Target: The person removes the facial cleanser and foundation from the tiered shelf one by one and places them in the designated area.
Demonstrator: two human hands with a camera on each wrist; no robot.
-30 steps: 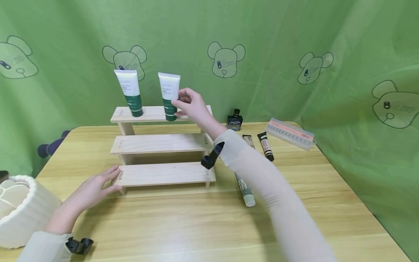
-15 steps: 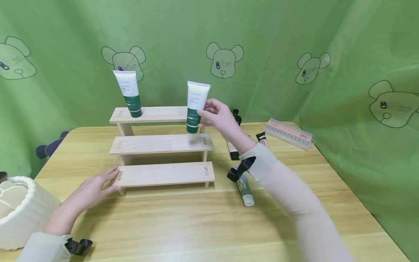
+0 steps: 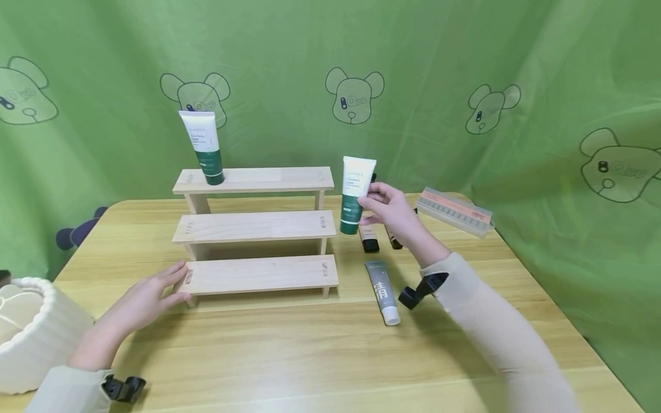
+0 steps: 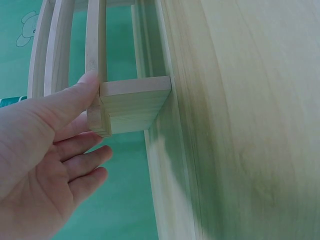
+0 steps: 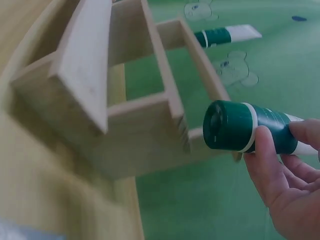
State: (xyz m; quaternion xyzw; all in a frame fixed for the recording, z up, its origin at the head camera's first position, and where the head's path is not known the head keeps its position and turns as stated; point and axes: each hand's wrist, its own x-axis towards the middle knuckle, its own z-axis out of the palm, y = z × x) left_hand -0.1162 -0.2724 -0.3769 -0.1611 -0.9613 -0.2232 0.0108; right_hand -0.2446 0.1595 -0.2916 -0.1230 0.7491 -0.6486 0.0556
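Upright in the air, to the right of a three-tier wooden shelf [image 3: 258, 226], is a white-and-green squeeze tube [image 3: 353, 189]. My right hand [image 3: 395, 215] pinches it between thumb and fingers; its green cap end shows large in the right wrist view. A matching squeeze tube [image 3: 205, 146] stands cap down on the left end of the top tier. My left hand [image 3: 147, 301] grips the left end of the lowest board, thumb on one face and a finger behind it in the left wrist view, its other fingers loosely bent.
A grey squeeze tube [image 3: 383, 293] lies on the table right of the shelf. Behind it are small black-capped tubes [image 3: 369, 238], partly covered by my right hand, and a clear compartment box [image 3: 455, 212]. A white ribbed lamp-like object [image 3: 43, 338] stands at far left.
My right hand has lifted the tube off the top tier and carried it right and downward, past the shelf's right end. My left hand has stayed in place.
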